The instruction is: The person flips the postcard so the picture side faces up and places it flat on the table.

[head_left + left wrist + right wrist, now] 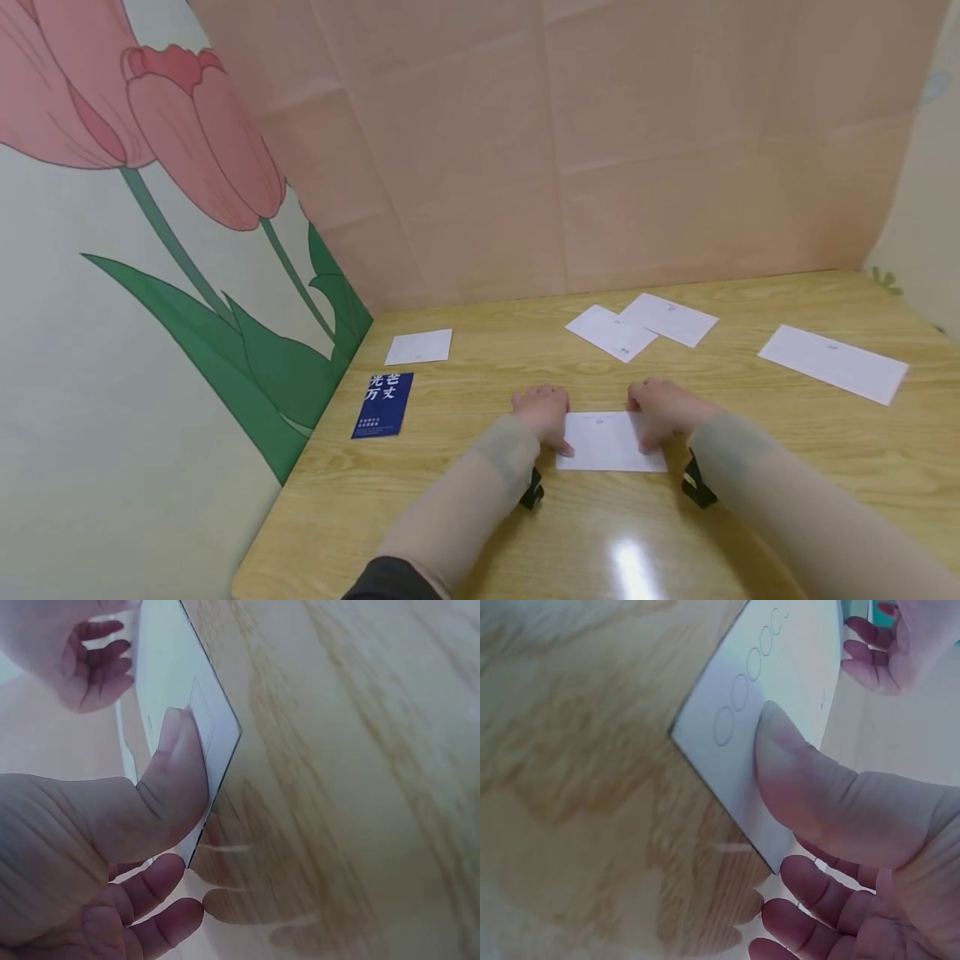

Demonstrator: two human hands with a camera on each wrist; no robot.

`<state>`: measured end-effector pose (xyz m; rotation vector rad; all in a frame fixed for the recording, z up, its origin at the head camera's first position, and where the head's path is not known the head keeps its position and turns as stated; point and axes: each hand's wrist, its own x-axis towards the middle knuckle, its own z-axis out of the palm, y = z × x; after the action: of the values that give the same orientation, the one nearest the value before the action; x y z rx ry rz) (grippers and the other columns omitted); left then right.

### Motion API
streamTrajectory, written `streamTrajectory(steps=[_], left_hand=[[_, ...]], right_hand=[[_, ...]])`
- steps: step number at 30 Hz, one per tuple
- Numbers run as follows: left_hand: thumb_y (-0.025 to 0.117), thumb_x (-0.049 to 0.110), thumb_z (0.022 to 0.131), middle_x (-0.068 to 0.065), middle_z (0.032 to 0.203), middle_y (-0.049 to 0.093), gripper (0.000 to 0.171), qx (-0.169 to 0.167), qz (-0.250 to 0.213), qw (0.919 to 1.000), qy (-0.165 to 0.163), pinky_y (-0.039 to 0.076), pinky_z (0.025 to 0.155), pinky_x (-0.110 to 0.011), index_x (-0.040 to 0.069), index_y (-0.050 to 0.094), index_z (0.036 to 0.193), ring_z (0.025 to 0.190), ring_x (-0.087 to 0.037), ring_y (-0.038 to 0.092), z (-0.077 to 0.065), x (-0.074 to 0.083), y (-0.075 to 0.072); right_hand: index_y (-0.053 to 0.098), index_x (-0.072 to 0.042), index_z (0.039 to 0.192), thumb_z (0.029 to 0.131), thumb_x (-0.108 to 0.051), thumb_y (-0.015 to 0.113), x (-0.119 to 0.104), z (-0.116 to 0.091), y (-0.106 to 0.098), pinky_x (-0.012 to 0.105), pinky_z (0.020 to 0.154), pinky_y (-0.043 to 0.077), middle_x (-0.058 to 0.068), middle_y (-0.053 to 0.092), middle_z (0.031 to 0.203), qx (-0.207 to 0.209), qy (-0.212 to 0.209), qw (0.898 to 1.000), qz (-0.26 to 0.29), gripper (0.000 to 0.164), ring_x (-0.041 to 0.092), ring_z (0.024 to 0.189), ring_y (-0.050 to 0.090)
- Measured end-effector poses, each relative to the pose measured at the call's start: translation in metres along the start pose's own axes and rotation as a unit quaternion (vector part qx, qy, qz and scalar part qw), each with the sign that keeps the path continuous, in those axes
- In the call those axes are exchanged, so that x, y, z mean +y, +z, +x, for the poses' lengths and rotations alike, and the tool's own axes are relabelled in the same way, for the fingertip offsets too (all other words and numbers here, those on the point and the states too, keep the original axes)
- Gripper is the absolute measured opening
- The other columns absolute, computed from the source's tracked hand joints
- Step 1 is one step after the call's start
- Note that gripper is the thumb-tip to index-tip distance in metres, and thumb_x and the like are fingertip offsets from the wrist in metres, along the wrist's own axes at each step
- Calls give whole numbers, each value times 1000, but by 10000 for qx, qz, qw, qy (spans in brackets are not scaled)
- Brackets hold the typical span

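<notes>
Left hand (542,414) and right hand (665,410) grasping opposite ends of white card (606,443) over worktop (465,400); blue card (382,407) well apart, farther left.

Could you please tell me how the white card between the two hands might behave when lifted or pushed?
The white card is probably light, as its edge looks thin. It seems fairly stiff, since its edges run straight between left hand and right hand. It might slide easily, as the tabletop looks glossy.
</notes>
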<state>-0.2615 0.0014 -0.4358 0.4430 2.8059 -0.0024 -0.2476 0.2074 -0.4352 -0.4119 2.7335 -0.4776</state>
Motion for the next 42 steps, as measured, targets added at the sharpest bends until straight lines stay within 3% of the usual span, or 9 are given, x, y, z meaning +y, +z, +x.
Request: streamTrajectory(steps=[14,26,42], left_hand=[[86,47,62,2,110,54,62,-7,377,9992,94,36,87,-36,23,59,113,103,-17,48,-1,2,-4],[86,49,61,4,113,53,66,42,242,9997,42,36,92,-38,25,58,116,107,-16,46,1,-1,-1],[88,44,63,10,115,61,64,456,-888,9944,337,34,88,-34,26,57,116,104,-15,50,1,-21,17]], right_hand=[[57,-8,99,63,-19,90,-1,1,-1,45,76,42,10,50,92,-34,2,10000,-57,50,28,84,46],[58,-8,99,62,-20,90,4,4,2,44,76,42,9,51,92,-22,51,10000,66,50,28,84,47],[58,-8,103,63,-25,90,10,-4,7,48,79,43,9,55,98,367,-13,9987,342,54,29,88,48]])
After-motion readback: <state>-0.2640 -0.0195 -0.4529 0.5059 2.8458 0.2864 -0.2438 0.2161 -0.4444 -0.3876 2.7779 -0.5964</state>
